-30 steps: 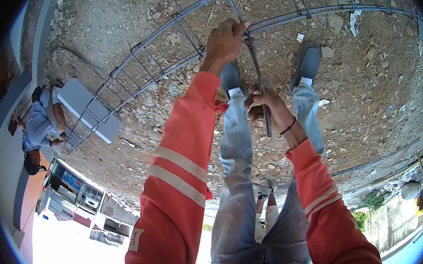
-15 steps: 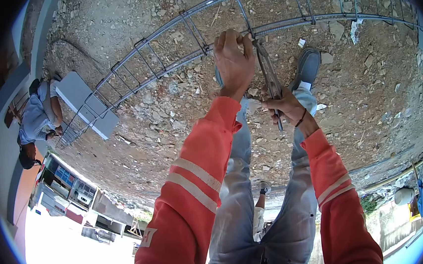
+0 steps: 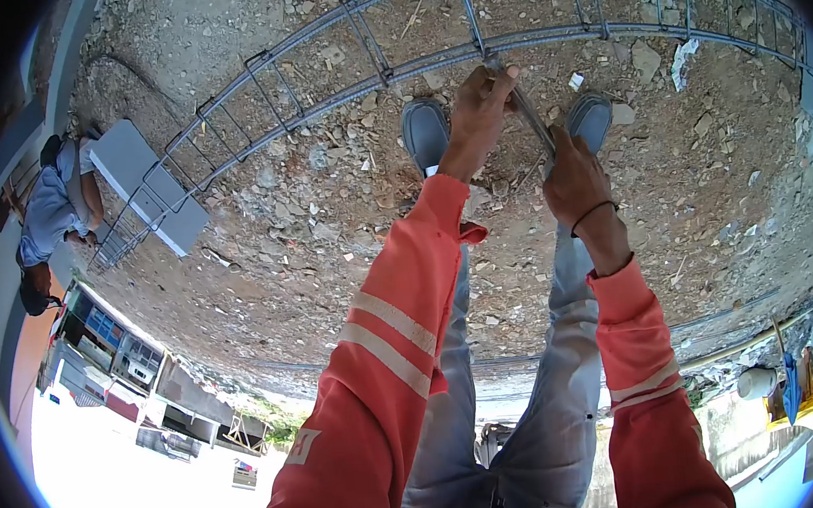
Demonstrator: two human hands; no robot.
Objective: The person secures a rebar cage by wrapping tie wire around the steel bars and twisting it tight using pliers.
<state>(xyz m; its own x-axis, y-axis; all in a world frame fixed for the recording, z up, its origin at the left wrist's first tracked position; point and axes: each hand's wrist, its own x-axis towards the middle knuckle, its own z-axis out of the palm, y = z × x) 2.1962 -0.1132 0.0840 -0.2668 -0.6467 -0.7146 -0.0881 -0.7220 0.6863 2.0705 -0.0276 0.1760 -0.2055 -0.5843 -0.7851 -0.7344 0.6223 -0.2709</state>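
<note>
A long rebar cage (image 3: 434, 63) of lengthwise bars and stirrups curves across the upper view. My right hand (image 3: 577, 178) is closed around the handles of long metal pincers (image 3: 531, 115). The head of the pincers meets the near bar at a stirrup joint. My left hand (image 3: 480, 119) is beside the pincers' head, just below the bar, its fingers curled and pinched together. What those fingers hold is too small or hidden to make out. My shoes (image 3: 426, 136) stand on the ground just below the cage.
The ground (image 3: 331, 260) is rough dirt with stones and scraps. At left another person (image 3: 55, 210) crouches by a grey board (image 3: 148, 184) under the cage's far end. A white bucket (image 3: 757, 382) and a blue umbrella (image 3: 791, 386) are at lower right.
My left hand has moved right and down from the bar toward the pincers. My right hand has turned and moved up and right; the pincers' handles now look closer together.
</note>
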